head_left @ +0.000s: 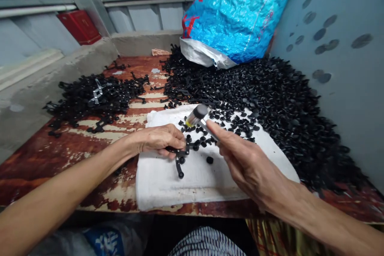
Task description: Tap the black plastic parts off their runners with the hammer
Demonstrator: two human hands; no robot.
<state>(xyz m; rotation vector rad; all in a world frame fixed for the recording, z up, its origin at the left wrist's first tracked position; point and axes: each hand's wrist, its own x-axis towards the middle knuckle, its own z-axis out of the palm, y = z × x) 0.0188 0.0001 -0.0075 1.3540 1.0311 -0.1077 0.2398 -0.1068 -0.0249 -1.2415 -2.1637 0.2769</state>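
The left hand [163, 141] pinches 1 jointed, black, plastic-looking linkage [178, 167] with round ends, low over the folded white cloth [162, 192]. The right hand [252, 158] is wrapped around a metal-handled hammer with a black-faced cylindrical head [200, 112], raised above. Tapping seems in hand; another blow would call for a steady linkage and clear fingertips.

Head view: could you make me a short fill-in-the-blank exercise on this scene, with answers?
1. The right hand grips a silver-shafted hammer with a black face by its ____.
2. The left hand holds a black jointed linkage over a thick cloth coloured ____.
3. The large shiny sack with red lettering is mostly ____.
4. The larger heap of small black pieces lies on the person's ____ side.

Missing words: handle; white; blue; right.
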